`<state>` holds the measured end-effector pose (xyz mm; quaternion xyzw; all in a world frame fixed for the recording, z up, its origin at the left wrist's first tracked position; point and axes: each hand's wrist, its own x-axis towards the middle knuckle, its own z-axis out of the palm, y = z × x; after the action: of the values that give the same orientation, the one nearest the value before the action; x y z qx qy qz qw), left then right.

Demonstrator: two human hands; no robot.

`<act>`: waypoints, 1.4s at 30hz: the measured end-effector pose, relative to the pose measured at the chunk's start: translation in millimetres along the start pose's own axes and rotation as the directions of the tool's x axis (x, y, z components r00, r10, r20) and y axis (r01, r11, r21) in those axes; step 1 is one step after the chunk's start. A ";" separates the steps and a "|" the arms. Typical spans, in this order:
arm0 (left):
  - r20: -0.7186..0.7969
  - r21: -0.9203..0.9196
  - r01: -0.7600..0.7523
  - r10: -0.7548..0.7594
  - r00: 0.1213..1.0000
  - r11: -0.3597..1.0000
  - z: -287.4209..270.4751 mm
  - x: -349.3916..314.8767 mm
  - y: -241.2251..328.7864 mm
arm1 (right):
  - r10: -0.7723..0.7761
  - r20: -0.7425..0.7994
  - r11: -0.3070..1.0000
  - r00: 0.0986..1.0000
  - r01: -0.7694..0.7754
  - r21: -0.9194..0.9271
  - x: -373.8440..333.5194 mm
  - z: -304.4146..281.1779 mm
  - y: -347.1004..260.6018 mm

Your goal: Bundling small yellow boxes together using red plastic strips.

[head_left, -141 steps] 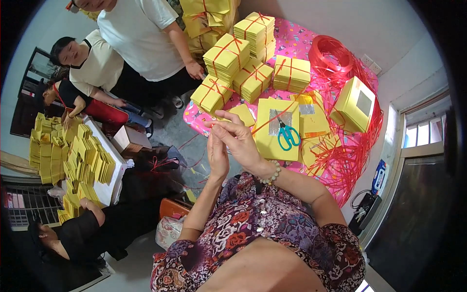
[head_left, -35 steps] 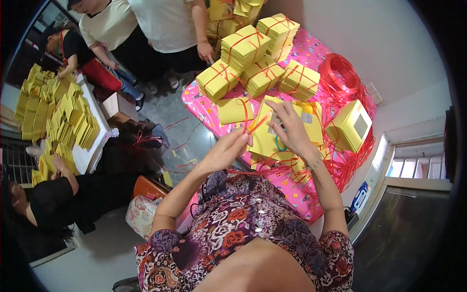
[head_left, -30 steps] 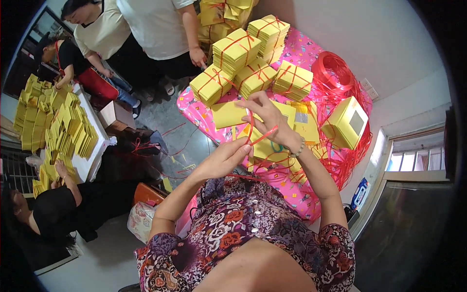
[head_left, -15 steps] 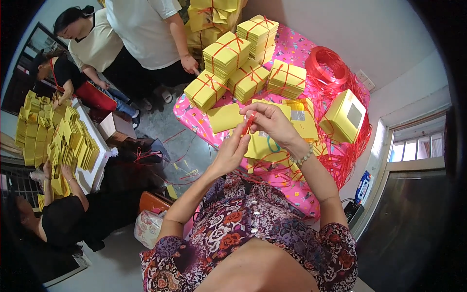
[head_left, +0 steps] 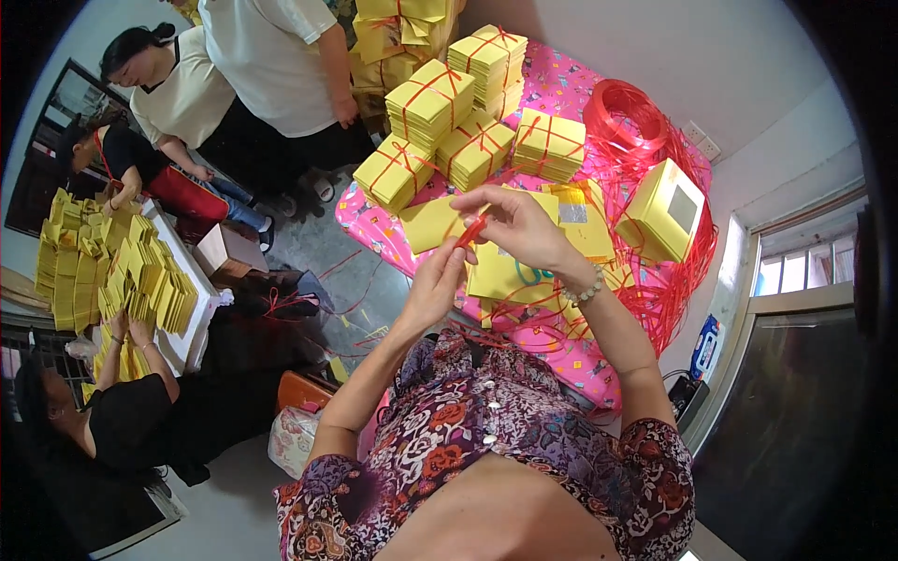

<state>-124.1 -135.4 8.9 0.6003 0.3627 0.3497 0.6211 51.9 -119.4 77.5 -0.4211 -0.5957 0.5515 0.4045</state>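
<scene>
Between my two hands is a short red plastic strip, held above the near part of the table. My left hand is closed on its lower end, fingers and thumb pressed together. My right hand, with a beaded bracelet at the wrist, pinches the upper part of the strip. Below the hands lie flat yellow paper packets, partly hidden by my right hand and arm. Behind them stand stacked yellow bundles tied crosswise with red strips.
A coil of red strip lies at the back right, with loose strands trailing down the pink patterned tablecloth. A yellow box stands beside it. At left, people handle yellow packets on a white table. A wooden box sits on the floor.
My hands stay together on the red strip, its angle shifted slightly. At the far side, a standing person's hand has drawn back from the bundles.
</scene>
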 end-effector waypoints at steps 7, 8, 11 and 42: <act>0.159 -0.434 0.072 -0.002 0.987 0.898 -29.5 -0.9 49.7 | -0.195 0.165 0.972 0.967 0.169 0.162 -3.1 33.4 39.7; 0.145 -0.437 0.015 0.054 0.988 0.899 -32.6 -0.7 54.7 | -0.203 0.301 0.968 0.932 0.145 0.203 -6.2 43.0 40.7; 0.281 -0.460 0.079 0.060 0.958 0.885 -59.6 -4.8 72.9 | 0.022 0.543 1.000 0.839 -0.007 -0.030 -5.8 46.8 47.4; -0.405 0.707 0.160 0.208 0.891 0.689 -157.2 -17.3 -106.9 | 0.302 0.278 0.657 0.912 0.012 -0.754 -27.7 -44.5 2.3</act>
<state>-269.6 -76.8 -99.9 0.7015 0.5972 0.3164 0.2262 102.9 -131.5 77.5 -0.4805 -0.7977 0.3632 0.0284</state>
